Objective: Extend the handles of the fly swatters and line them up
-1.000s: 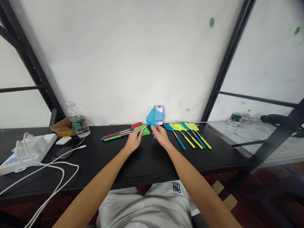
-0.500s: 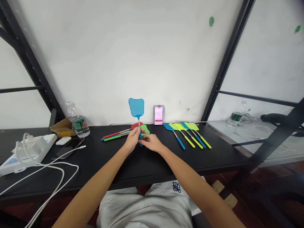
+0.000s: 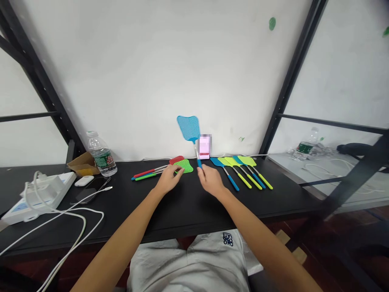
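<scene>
A blue fly swatter [image 3: 189, 128] stands up in my right hand [image 3: 210, 179], whose fingers wrap round its blue handle. Its mesh head tilts to the left, in front of the wall. My left hand [image 3: 169, 178] is apart from it, fingers loosely spread and holding nothing, just over the pile on the left. In that pile lie a green fly swatter [image 3: 184, 165], a red fly swatter [image 3: 176, 159] and a blue handle end, partly covered. On the right, several blue and yellow-green fly swatters [image 3: 240, 170] lie side by side, overlapping at their heads.
A phone with a lit, blurred screen [image 3: 204, 147] leans against the wall. At left are a water bottle [image 3: 103, 156], a cardboard box [image 3: 82, 164], a white case [image 3: 84, 181], a dark phone [image 3: 91, 190] and a power strip [image 3: 42, 198] with white cables. Black frame posts flank the table [image 3: 182, 211].
The swatter was turned upright between both hands, its shaft now extended above the handle. My left hand has let go; my right hand has carried the swatter to the right.
</scene>
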`<state>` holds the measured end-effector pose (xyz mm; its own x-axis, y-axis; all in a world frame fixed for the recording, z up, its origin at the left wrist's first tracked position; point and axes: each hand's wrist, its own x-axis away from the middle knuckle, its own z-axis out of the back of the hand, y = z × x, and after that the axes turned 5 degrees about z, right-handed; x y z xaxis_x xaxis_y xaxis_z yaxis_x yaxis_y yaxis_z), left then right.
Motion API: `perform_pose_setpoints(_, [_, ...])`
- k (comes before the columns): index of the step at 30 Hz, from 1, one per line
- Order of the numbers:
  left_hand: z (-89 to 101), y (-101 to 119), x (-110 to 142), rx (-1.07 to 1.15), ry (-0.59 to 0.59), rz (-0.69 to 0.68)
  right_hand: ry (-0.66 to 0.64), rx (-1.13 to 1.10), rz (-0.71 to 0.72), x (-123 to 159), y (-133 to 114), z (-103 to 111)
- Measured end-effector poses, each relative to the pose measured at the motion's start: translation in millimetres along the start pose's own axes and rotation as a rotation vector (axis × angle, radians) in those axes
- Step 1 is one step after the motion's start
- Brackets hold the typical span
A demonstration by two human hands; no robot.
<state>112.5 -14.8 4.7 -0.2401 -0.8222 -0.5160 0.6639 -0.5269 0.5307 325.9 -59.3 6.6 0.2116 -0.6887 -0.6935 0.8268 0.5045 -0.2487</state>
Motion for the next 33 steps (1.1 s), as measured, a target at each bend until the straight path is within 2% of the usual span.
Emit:
perform_pose_setpoints(2, [8.0,-14,-2,-0.189,-0.01,0.056,0.077,0.124,-0.084,10,29,21])
perform_pose_setpoints(4, [15.8,-26,-4,-0.406,-0.007,0.197,0.133,0.256,-0.2,25,68,46])
perform_pose_setpoints(6, [22.1,-34,-6,-0.592,-0.03,0.342,0.134,0.403,-0.373,42,111,73])
perform_pose_setpoints(8, [26.0,-37,-6,-0.702,-0.065,0.414,0.085,0.537,-0.531,60,153,98])
perform_pose_setpoints(10, [27.3,-37,-6,-0.75,-0.085,0.43,0.001,0.628,-0.626,77,187,118])
perform_pose_setpoints(13, [26.5,-35,-4,-0.78,-0.093,0.432,-0.17,0.644,-0.701,94,219,135])
perform_pose_setpoints(15, [25.8,-34,-3,-0.791,-0.099,0.435,-0.253,0.624,-0.72,99,228,137])
perform_pose_setpoints(18, [25.4,-32,-2,-0.792,-0.1,0.438,-0.302,0.625,-0.712,100,233,135])
perform_pose_setpoints(25, [23.6,-27,-1,-0.8,-0.112,0.447,-0.307,0.622,-0.715,100,233,135])
perform_pose_setpoints(33, [21.6,-32,-3,-0.803,-0.112,0.463,-0.303,0.613,-0.709,103,232,137])
